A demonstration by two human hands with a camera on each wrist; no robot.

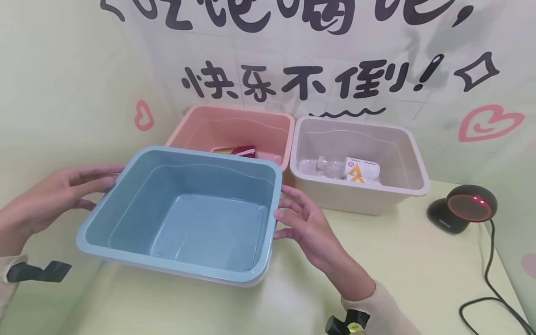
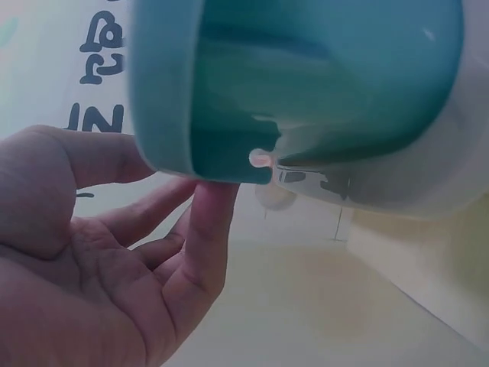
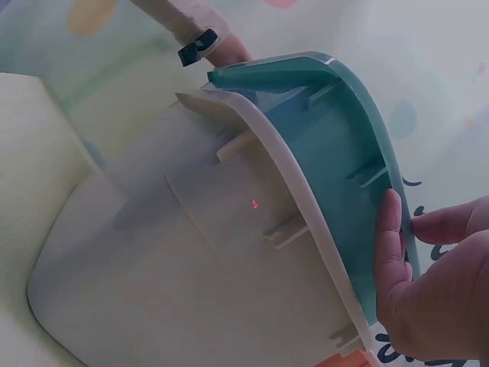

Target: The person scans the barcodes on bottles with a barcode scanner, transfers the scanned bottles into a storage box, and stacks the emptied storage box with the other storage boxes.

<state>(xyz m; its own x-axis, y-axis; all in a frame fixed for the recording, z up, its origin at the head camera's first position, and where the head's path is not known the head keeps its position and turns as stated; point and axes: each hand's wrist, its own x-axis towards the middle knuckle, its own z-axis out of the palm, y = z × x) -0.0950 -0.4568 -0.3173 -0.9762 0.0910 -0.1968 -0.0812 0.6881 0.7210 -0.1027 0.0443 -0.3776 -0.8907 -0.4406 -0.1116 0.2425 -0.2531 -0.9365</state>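
Tilted above the table, a blue plastic bin (image 1: 209,223) is held up between both hands by its rim. My left hand (image 1: 63,193) pinches the left end of that rim. In the left wrist view, the thumb lies against the rim's outer face and the fingertips are tucked under it. At the opposite end my right hand (image 1: 307,228) pinches the rim, its index finger (image 3: 388,245) under the lip in the right wrist view. Nested beneath the blue bin is a whitish bin (image 3: 206,229), mostly hidden from the head view.
Behind stands a pink bin (image 1: 247,114) with a red packet (image 1: 244,151) inside. Beside it, a light grey bin (image 1: 356,200) holds a clear bottle (image 1: 331,167) and a white-orange package (image 1: 362,170). A black round device (image 1: 471,203) with a cable (image 1: 487,270) sits on the right.
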